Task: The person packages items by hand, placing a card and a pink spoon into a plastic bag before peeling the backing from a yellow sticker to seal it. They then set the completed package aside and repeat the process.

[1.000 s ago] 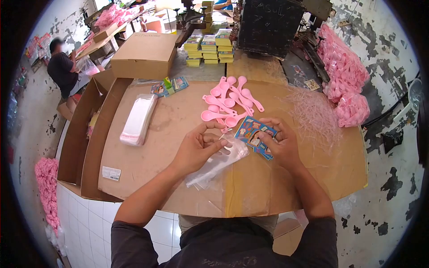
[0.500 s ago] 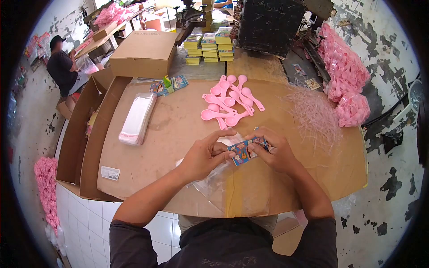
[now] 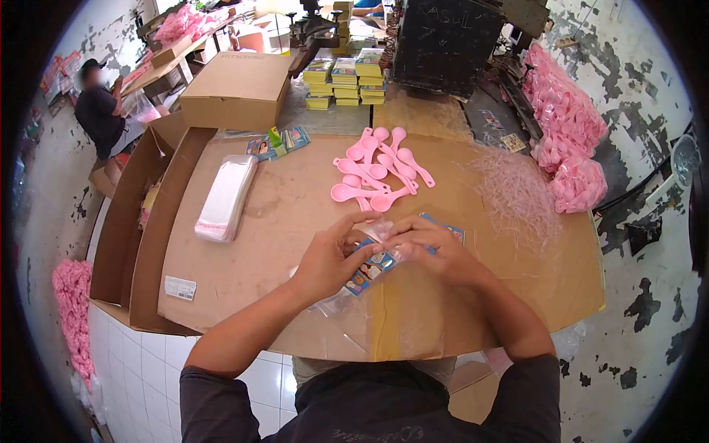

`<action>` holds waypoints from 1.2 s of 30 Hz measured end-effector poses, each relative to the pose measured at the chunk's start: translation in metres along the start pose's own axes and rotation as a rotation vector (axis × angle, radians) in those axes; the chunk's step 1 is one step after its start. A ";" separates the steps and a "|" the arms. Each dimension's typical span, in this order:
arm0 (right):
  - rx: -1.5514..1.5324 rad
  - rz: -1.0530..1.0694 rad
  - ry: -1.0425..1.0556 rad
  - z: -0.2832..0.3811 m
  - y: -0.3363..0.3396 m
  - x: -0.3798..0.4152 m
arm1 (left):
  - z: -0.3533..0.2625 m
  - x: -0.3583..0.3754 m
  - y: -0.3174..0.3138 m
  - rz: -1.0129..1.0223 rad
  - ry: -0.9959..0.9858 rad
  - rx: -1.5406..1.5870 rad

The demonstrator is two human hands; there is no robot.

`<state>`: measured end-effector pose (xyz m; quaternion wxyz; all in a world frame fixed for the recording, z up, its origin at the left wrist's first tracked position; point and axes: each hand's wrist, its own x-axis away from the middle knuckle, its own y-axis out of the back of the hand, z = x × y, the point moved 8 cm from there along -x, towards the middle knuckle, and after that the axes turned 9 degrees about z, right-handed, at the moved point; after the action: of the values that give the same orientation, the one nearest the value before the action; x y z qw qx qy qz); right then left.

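Note:
My left hand [image 3: 329, 258] is closed on a small blue printed card [image 3: 369, 272], thumb on top, low over the cardboard-covered table. Close beside it, my right hand [image 3: 436, 251] pinches clear plastic [image 3: 382, 229], apparently a bag, at the card's upper right end. The fingers partly hide where plastic and card meet. Another blue card [image 3: 452, 232] shows behind my right hand. More clear plastic [image 3: 336, 303] lies under my left wrist. Beyond both hands sits a loose pile of pink plastic measuring spoons [image 3: 380, 171].
A stack of clear bags [image 3: 227, 196] lies left, near cards with a green-yellow object [image 3: 276, 140]. Stacked cards [image 3: 346, 77], a closed carton [image 3: 236, 77] and a black box [image 3: 447, 44] stand behind. Pink strands [image 3: 517, 196] lie right. A person [image 3: 100, 111] sits far left.
The held card has shifted left and down with my left hand. My right hand has moved from the card to the plastic, uncovering another blue card behind it.

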<state>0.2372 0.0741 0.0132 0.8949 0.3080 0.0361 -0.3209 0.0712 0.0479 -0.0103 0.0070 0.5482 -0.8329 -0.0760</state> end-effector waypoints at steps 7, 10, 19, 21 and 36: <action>0.572 -0.216 -0.214 -0.072 0.090 -0.027 | 0.004 -0.003 0.005 -0.057 -0.033 0.176; 0.672 -0.268 -0.201 -0.100 0.105 -0.027 | 0.012 -0.005 0.011 -0.016 0.010 0.189; 0.222 -0.257 -0.214 -0.032 0.100 -0.006 | 0.010 -0.006 0.009 -0.004 -0.027 0.371; 0.170 -0.174 -0.148 -0.012 0.082 -0.005 | 0.010 -0.006 0.007 0.014 0.020 0.340; 0.282 -0.069 -0.019 0.039 0.017 -0.012 | 0.019 -0.003 -0.008 0.077 0.042 0.256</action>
<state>0.2324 0.0689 0.0572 0.8316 0.4263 -0.0073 -0.3560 0.0777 0.0503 -0.0296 -0.0429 0.5136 -0.8559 0.0427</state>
